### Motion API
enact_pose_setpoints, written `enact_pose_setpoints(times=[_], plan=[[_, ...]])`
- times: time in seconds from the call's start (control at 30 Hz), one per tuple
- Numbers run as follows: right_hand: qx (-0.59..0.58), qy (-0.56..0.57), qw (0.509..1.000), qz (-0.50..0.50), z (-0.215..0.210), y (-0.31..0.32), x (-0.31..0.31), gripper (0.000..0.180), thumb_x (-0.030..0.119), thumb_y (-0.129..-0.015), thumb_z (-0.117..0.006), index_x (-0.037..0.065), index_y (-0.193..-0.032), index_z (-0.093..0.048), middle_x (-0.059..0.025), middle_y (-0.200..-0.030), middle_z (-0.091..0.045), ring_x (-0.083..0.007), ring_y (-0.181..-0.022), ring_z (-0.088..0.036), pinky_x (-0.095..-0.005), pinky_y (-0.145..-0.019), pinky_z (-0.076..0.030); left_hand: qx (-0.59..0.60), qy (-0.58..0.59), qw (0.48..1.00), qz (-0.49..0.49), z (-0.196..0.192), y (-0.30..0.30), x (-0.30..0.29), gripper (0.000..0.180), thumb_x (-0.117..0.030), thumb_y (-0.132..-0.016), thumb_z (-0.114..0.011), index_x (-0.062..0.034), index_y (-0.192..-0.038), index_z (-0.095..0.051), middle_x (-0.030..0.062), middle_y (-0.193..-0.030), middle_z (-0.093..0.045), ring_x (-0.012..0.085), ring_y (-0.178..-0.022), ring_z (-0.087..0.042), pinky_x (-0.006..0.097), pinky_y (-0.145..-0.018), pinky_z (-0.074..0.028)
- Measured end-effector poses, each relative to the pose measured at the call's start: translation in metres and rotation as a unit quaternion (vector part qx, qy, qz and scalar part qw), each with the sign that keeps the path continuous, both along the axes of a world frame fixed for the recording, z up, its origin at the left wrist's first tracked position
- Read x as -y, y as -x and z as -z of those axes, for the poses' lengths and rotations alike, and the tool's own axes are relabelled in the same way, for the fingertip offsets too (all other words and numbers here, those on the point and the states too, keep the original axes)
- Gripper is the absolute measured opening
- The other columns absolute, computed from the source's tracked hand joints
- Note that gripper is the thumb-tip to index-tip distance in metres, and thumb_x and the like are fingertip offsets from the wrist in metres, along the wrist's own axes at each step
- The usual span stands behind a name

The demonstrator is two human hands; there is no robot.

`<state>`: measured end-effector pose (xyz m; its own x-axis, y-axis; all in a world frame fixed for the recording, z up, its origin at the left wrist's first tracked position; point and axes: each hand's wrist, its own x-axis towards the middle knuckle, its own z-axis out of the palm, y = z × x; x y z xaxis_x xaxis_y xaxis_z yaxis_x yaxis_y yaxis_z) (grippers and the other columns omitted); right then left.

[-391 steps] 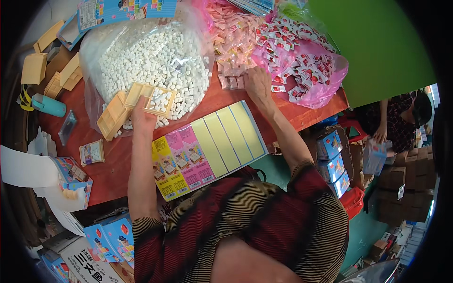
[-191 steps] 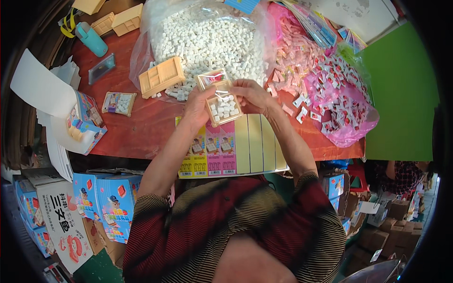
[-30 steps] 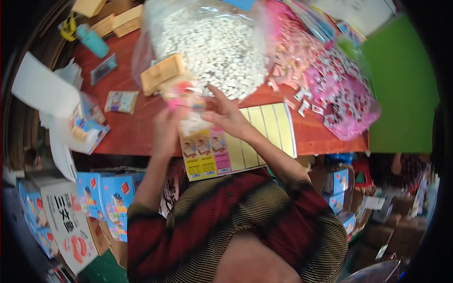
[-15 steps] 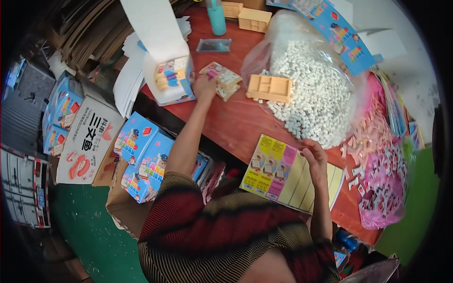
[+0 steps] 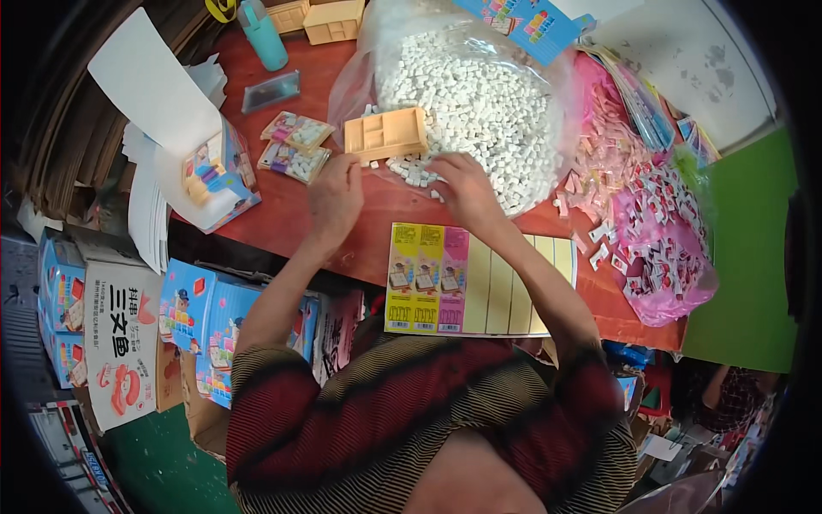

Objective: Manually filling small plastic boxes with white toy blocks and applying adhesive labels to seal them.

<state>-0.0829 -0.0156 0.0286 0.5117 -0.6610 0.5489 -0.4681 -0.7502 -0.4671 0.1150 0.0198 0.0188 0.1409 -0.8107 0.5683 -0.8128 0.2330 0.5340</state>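
Note:
A cream compartment tray [image 5: 385, 134] lies on the red table at the edge of a heap of small white cubes [image 5: 479, 94]. My left hand [image 5: 336, 199] is at the tray's near left corner, its fingers drawn together; what they hold, if anything, is hidden. Over the loose cubes right of the tray, my right hand [image 5: 467, 190] reaches in with bent fingers and the thumb apart. Two filled trays [image 5: 294, 160] with printed pieces lie stacked askew left of my left hand. A sheet of yellow and pink stickers [image 5: 428, 278] lies in front of me.
An open blue box [image 5: 235, 176] with a raised white lid stands at the left, holding filled trays. Pink bags of small printed packets [image 5: 664, 231] lie at the right. A teal bottle [image 5: 264, 38] and a flat clear case [image 5: 271, 91] are at the back left. Cartons [image 5: 124, 343] stand left below the table.
My left hand has left the filled trays and come right, beside the cream tray. My right hand has moved from the sticker sheet's edge up to the white cubes. The view has shifted right.

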Motion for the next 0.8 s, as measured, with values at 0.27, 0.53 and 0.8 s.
enact_pose_setpoints(times=[0.27, 0.53, 0.8], plan=[[-0.257, 0.087, 0.961, 0.053, 0.022, -0.059, 0.058, 0.008, 0.013, -0.065, -0.050, 0.009, -0.068, -0.056, -0.0037, -0.074, -0.052, -0.0187, -0.078, -0.047, -0.0297, -0.068, -0.034, -0.204, -0.032, 0.977, -0.048, 0.020, 0.023, 0.024, 0.010, -0.008, -0.074, -0.049, -0.0005, -0.079, -0.053, 0.0053, -0.064, -0.055, 0.0103, -0.058, -0.051, 0.024, -0.052, -0.040], [-0.261, 0.196, 0.945, 0.012, 0.037, -0.052, 0.072, 0.013, 0.011, -0.068, -0.044, 0.003, -0.074, -0.053, -0.0100, -0.077, -0.052, -0.0222, -0.081, -0.045, -0.0339, -0.075, -0.033, -0.398, -0.164, 0.902, -0.029, 0.025, 0.035, 0.026, 0.012, -0.014, -0.075, -0.050, -0.0036, -0.076, -0.056, 0.0054, -0.061, -0.056, 0.0133, -0.047, -0.051, 0.024, -0.043, -0.040], [-0.116, 0.160, 0.980, 0.011, 0.022, -0.047, 0.065, 0.007, 0.008, -0.066, -0.042, 0.003, -0.069, -0.046, -0.0124, -0.073, -0.047, -0.0264, -0.076, -0.043, -0.0348, -0.071, -0.034, -0.571, -0.268, 0.775, 0.028, 0.012, 0.040, 0.032, 0.035, -0.031, -0.080, -0.046, 0.0008, -0.093, -0.048, 0.0102, -0.072, -0.054, 0.0134, -0.051, -0.050, 0.023, -0.045, -0.043]])
